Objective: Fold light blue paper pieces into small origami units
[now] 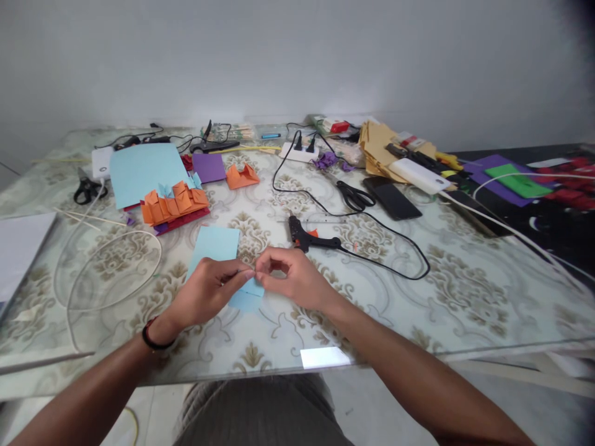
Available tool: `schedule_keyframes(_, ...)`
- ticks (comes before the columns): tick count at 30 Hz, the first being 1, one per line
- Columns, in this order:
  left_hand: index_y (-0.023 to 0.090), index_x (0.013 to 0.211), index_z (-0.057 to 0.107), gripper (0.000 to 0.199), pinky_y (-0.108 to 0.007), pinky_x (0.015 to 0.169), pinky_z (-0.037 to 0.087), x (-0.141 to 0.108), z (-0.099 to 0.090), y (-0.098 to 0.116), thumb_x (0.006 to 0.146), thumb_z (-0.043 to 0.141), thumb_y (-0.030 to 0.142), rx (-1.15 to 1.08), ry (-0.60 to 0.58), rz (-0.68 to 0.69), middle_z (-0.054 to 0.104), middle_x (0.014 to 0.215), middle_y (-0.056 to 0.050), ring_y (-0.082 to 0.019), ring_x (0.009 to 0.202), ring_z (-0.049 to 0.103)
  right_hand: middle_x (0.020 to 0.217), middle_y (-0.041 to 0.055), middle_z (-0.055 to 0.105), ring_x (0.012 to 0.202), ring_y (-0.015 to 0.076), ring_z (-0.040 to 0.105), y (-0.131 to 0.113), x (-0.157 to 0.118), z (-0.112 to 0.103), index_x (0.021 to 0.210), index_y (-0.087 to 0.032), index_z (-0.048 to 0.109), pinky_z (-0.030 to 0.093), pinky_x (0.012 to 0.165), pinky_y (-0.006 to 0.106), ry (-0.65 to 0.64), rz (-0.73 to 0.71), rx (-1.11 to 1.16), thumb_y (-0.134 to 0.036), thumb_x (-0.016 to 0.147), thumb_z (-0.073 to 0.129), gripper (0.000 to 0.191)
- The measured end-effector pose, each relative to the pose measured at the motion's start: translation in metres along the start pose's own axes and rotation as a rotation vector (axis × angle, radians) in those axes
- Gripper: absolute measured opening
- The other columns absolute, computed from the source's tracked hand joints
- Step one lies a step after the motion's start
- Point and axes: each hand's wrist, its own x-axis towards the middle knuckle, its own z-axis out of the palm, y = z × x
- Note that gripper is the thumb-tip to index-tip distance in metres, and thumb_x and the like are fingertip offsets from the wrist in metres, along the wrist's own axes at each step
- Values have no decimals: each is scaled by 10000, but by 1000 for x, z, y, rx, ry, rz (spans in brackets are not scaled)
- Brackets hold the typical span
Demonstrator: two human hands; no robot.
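My left hand (pixel 211 288) and my right hand (pixel 290 275) meet at the front middle of the table, fingertips pinched together. Between them they grip a small light blue paper (pixel 253 287), mostly covered by the fingers. Under and behind my left hand lies a light blue paper sheet (pixel 216 243). A black glue gun (pixel 311 236) rests just beyond my right hand, its nozzle pointing away. Folded orange paper pieces (pixel 175 203) stand in a row at the back left, with a single orange folded piece (pixel 242 176) to their right.
Black scissors (pixel 356 196) and a dark phone (pixel 392 198) lie back right. A black cord loops from the white power strip (pixel 300 152). A large blue sheet (pixel 144 173), a purple square (pixel 209 167) and a coiled white cable (pixel 160 248) occupy the left. Brown envelopes (pixel 376 148) lie at the back.
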Motion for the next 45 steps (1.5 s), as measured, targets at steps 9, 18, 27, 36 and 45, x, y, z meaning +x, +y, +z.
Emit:
schedule_keyframes(9,127,776,719,327,-205,511,284,0,-3,4,1014,570,294,-10,28,50,458,588,63,-68,551,318,731,-9,638,691,127,570,-3,0,-4,788,-170,680,482,690,258,-36,20,-20,-207,815,708,53)
schedule_keyframes(18,145,793,731,298,-193,510,305,-3,-4,8,1008,583,288,-17,31,54,528,598,60,-66,547,358,724,9,673,678,137,590,-10,0,-13,777,-165,690,489,668,266,-90,85,-31,-249,805,725,95)
schedule_keyframes(27,143,870,755,269,-177,549,375,0,0,8,1003,555,263,13,-16,23,638,658,34,-73,562,438,746,-2,640,697,134,567,-4,1,-7,785,-171,667,484,687,266,-54,62,-71,-236,804,708,80)
schedule_keyframes(36,153,811,780,205,-173,476,345,-3,1,10,938,633,221,13,102,90,669,615,31,-66,502,461,741,-10,629,711,134,568,-8,0,-8,770,-182,644,483,711,262,-109,29,-19,-169,783,667,29)
schedule_keyframes(45,140,755,764,233,-182,444,306,-2,-8,7,926,632,226,4,179,73,582,545,41,-57,465,383,748,-10,639,713,135,562,-6,0,-18,769,-178,652,459,689,256,-81,63,-38,-125,742,665,62)
